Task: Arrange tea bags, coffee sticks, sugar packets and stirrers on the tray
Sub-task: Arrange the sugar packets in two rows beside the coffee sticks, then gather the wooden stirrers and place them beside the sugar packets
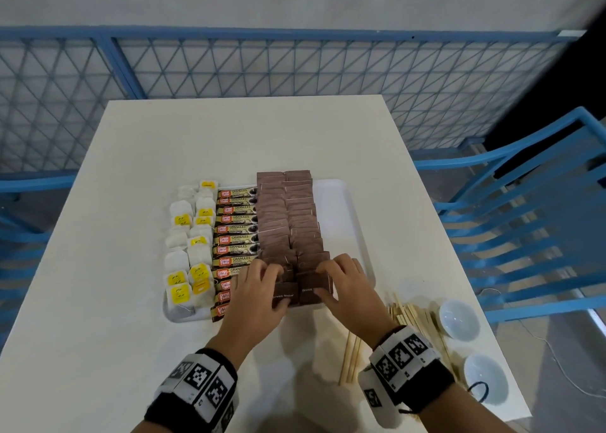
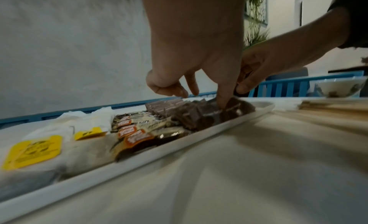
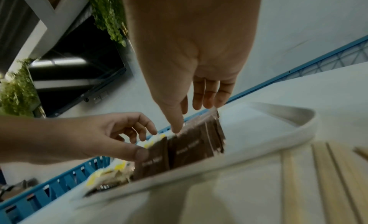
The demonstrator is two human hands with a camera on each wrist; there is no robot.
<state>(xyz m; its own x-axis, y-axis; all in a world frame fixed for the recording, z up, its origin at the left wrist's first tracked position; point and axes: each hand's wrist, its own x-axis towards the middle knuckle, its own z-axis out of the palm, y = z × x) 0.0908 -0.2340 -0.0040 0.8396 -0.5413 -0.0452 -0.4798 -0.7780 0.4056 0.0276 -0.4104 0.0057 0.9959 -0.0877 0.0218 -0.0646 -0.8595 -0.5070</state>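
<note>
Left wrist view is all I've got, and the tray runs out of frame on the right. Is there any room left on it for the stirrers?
Observer: Yes. The head view shows a bare strip of the tray to the right of the sugar packets.
Operator: Where are the stirrers now?
Observer: The stirrers are off the tray. They lie in a loose pile on the table, beside the right wrist.
Operator: How are the sugar packets laid out?
Observer: They are in two columns side by side along the tray. The left hand grips the nearest packet of the left column, and the right hand touches the nearest packet of the right column.
</note>
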